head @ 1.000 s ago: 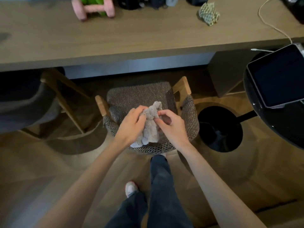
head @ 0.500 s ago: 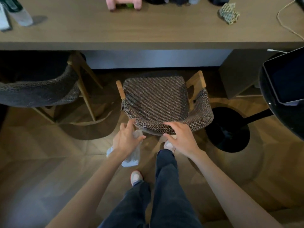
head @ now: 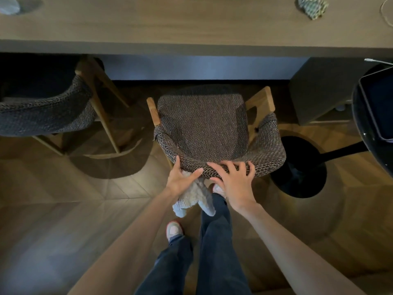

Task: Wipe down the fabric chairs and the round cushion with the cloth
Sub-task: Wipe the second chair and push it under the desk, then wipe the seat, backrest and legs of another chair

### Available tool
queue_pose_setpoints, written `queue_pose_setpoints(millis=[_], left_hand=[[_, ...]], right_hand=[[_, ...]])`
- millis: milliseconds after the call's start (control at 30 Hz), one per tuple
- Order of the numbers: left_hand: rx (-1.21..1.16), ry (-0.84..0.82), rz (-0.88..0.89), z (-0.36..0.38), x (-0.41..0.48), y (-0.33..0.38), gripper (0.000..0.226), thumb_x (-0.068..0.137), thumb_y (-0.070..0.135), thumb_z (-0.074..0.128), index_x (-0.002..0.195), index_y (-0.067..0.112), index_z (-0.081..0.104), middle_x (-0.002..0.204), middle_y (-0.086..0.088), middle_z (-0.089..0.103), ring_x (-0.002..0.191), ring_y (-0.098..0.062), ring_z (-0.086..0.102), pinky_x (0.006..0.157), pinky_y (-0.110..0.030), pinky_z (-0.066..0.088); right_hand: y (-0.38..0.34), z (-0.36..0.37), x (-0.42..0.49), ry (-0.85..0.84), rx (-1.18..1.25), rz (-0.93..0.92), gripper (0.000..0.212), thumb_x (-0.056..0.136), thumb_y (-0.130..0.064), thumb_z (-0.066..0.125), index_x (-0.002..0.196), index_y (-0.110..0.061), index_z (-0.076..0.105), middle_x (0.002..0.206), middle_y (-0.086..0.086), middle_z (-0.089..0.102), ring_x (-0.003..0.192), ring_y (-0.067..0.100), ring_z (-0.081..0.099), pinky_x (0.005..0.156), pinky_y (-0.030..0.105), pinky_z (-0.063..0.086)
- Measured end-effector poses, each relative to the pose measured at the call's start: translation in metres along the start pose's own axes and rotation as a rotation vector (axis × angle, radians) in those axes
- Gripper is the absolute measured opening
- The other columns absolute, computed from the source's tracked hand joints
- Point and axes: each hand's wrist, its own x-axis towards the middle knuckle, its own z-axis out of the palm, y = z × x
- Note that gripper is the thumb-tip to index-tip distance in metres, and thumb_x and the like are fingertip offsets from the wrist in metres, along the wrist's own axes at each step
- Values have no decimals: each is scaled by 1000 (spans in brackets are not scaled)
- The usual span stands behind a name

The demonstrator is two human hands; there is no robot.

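At far left, a second fabric chair (head: 42,116) sits half tucked under the counter (head: 191,24), out of reach and probably waiting its turn. In the middle, the left hand (head: 182,177) lies flat with its thumb hooked over the rim and its fairly straight fingers pinning the pale fluffy cloth (head: 193,199) against the near, outer face of the curved backrest of the middle chair (head: 202,128). The loose end of the cloth hangs down towards the floor. Just beside it, the right hand (head: 234,179) rests on the backrest top with fingers spread and holding nothing, likely steadying the chair against the wiping. The 2 hands are close together but not touching. Farther right stands a black table base (head: 297,167).
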Motion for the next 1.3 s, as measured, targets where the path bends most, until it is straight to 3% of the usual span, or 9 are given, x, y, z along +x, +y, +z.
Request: queue_pose_setpoints(millis=[200, 333, 567, 733, 900, 1100, 1200, 1300], left_hand=[[-92, 46, 9, -13, 43, 24, 104, 75, 41, 78, 154, 24, 12, 153, -3, 34, 139, -18, 35, 116, -34, 27], [-131, 30, 33, -19, 75, 49, 105, 74, 43, 79, 153, 25, 13, 155, -2, 31, 140, -18, 33, 116, -40, 29], [-121, 69, 88, -3, 135, 110, 90, 83, 32, 74, 152, 13, 20, 154, -4, 34, 139, -16, 34, 114, -26, 26], [-73, 34, 73, 15, 175, 159, 88, 85, 35, 71, 153, 17, 18, 155, -6, 30, 140, -22, 33, 116, -37, 29], [-57, 34, 79, 42, 201, 192, 85, 87, 37, 69, 153, 19, 20, 156, -5, 28, 142, -22, 29, 113, -31, 26], [-16, 18, 52, 58, 217, 214, 86, 85, 41, 70, 153, 23, 20, 157, -5, 27, 143, -24, 28, 114, -35, 28], [-16, 29, 38, 54, 213, 214, 80, 87, 38, 68, 152, 24, 24, 155, -3, 32, 142, -23, 31, 115, -37, 29], [1, 63, 45, 42, 196, 209, 68, 89, 34, 66, 148, 19, 35, 145, -1, 48, 133, -17, 45, 112, -32, 35]], right_hand=[[-7, 0, 50, 34, 21, 56, 44, 92, -55, 31, 122, -42, 60, 106, -2, 64, 92, 31, 56, 95, 55, 29], [-6, -6, 89, 37, 61, 84, 45, 91, -55, 30, 121, -41, 61, 105, -2, 63, 93, 30, 54, 94, 57, 33], [32, -16, 164, -22, 132, 122, 45, 92, -55, 35, 131, -42, 52, 124, -2, 54, 114, 29, 44, 102, 55, 19], [71, -22, 215, -52, 189, 138, 39, 97, -54, 39, 135, -46, 45, 130, -6, 45, 119, 22, 34, 105, 49, 12], [111, -33, 250, -95, 249, 153, 36, 96, -53, 43, 131, -47, 46, 130, -7, 45, 119, 19, 34, 106, 46, 12], [141, -38, 268, -117, 318, 159, 35, 93, -56, 47, 127, -48, 48, 126, -9, 45, 118, 17, 33, 103, 38, 8], [141, -39, 268, -95, 377, 168, 35, 91, -58, 50, 124, -47, 52, 123, -9, 47, 117, 16, 34, 102, 35, 7], [139, -44, 269, -121, 398, 193, 33, 91, -57, 51, 122, -47, 55, 124, -8, 49, 120, 17, 35, 104, 37, 8]])
